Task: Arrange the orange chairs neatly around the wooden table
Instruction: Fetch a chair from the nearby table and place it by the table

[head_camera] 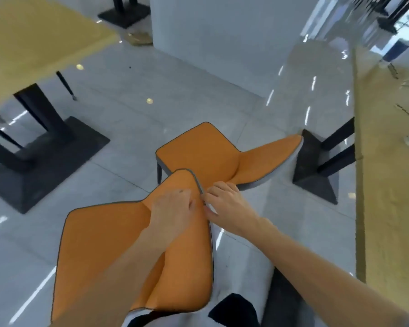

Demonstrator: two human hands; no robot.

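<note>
Near chair [118, 251]: an orange chair with smooth matte upholstery and thin dark-grey piping along its edges; its angular, wing-shaped back is seen directly under both hands, and its flat seat spreads out to the left of the left hand.
Far chair [206, 149]: a second orange chair of the same make, seen just beyond the fingertips of both hands; its seat is a rounded-cornered panel, its back is folded out to the right in a long pointed wing, and a pale grey outer shell is shown along that wing's lower edge. One slim dark leg is visible below the seat's left corner.
Left hand [170, 208]: laid palm down on the orange face of the near chair's back, fingers curled together over its piped top edge; a clamped grip on that edge is suggested, though the fingertips are hidden.
Right hand [224, 204]: closed on the same top edge from the other side, thumb and fingers pinched around the grey piping, just beside the left hand.
Right table [392, 175]: a wooden top of yellowish grain, seen to the right of the right hand, carried on a black angular pedestal with a flat plate base.
Left table [33, 38]: another yellowish wooden top, well apart from the left hand, on a black pedestal of the same kind.
Floor [175, 86]: glossy pale grey tiles with streaked light reflections.
</note>
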